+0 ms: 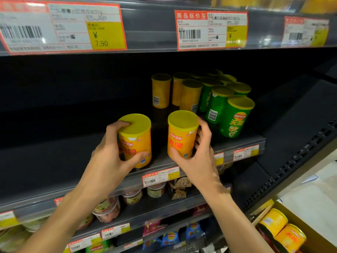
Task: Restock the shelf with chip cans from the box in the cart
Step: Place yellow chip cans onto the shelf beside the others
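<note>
Chip cans: two orange ones at the shelf [182, 162] front edge, left can [135, 141] in left hand [109, 157] grip, right can [182, 134] in right hand [198, 152] grip. Several stocked behind [191, 92]. Looks mid-task: more cans [280, 230] remain in the box [310, 232], wide shelf space left.

We are in a shop: dark shelves [54, 161] edged with barcoded price tags [63, 28] in yuan, stocked with chip cans [235, 115] and snack packets [170, 238].
</note>
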